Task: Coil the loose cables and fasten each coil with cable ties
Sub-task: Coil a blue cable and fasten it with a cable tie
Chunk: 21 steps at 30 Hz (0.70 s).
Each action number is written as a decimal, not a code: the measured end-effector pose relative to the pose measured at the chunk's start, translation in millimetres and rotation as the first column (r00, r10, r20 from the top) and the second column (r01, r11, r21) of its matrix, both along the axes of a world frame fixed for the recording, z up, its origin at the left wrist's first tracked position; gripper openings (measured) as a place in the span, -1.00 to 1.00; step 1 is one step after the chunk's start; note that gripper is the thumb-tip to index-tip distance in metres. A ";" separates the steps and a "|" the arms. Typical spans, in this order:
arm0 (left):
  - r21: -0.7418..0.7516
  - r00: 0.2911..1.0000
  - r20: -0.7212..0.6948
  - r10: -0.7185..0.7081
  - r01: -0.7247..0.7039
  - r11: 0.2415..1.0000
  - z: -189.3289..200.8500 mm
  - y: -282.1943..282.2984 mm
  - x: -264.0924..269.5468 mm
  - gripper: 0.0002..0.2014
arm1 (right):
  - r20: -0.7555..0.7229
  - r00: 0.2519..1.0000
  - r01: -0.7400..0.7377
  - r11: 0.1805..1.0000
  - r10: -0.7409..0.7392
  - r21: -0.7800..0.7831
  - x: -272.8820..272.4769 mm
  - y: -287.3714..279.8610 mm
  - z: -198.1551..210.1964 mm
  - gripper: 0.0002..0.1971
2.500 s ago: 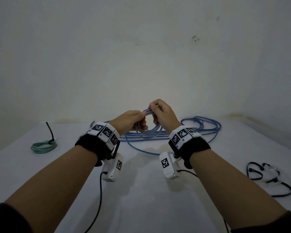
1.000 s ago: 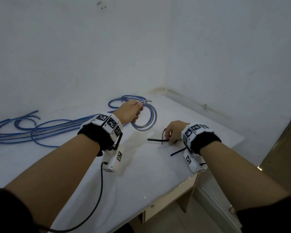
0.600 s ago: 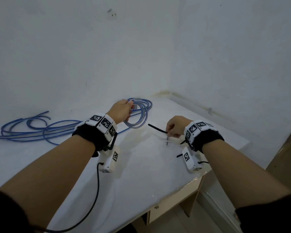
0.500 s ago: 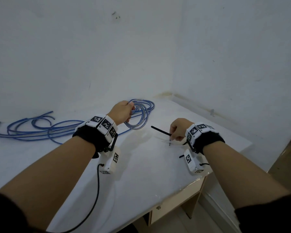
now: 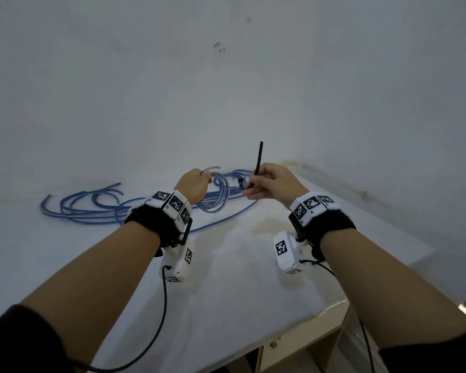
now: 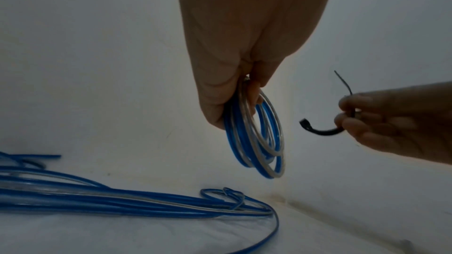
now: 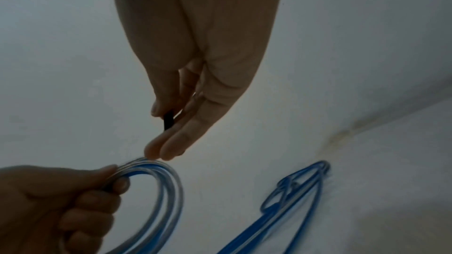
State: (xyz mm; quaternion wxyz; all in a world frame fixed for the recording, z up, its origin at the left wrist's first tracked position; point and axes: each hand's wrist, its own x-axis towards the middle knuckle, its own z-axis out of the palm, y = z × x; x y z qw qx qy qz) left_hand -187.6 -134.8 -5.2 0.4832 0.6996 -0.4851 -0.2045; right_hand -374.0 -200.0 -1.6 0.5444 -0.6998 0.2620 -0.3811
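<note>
- L hand (image 5: 193,184) grips a small blue-and-clear cable coil (image 5: 216,195), held up above the white worktop (image 5: 226,278).
- R hand (image 5: 273,183) pinches a black cable tie (image 5: 257,164) betw. thumb & fingers (tip pointing up), just beside the coil, not touching.
- Loose blue cables (image 5: 92,208) lie on worktop behind L wrist, near the wall.

One coil (image 5: 216,194), one cable tie (image 5: 257,165), two hands (image 5: 194,185).
</note>
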 end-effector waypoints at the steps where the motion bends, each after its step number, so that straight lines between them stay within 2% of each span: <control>1: -0.001 1.000 -0.001 0.006 -0.006 1.000 1.2 3.8 4.0 -0.67 | 0.017 0.999 -0.035 0.999 0.035 0.004 9.6 4.5 1.5 -0.88; 9: -0.086 0.997 -0.078 0.007 -0.014 0.996 8.6 35.2 45.9 -0.70 | -0.030 0.972 -0.235 0.972 0.234 -0.026 87.4 35.7 3.4 -0.87; 13: -0.055 0.997 -0.079 0.013 -0.018 0.998 8.1 51.2 71.0 -0.54 | 0.049 0.973 -0.219 0.971 0.225 -0.092 120.8 44.0 6.3 -0.88; 17: -0.010 0.983 -0.181 0.026 -0.028 1.000 7.4 64.2 89.8 -0.61 | 0.070 0.967 -0.231 0.962 0.243 -0.142 141.9 51.9 5.3 -0.79; 21: 0.000 0.969 -0.245 -0.008 0.008 1.000 9.5 77.0 101.7 -0.66 | 0.085 0.952 -0.279 0.948 0.294 -0.156 159.7 59.5 -0.3 -0.89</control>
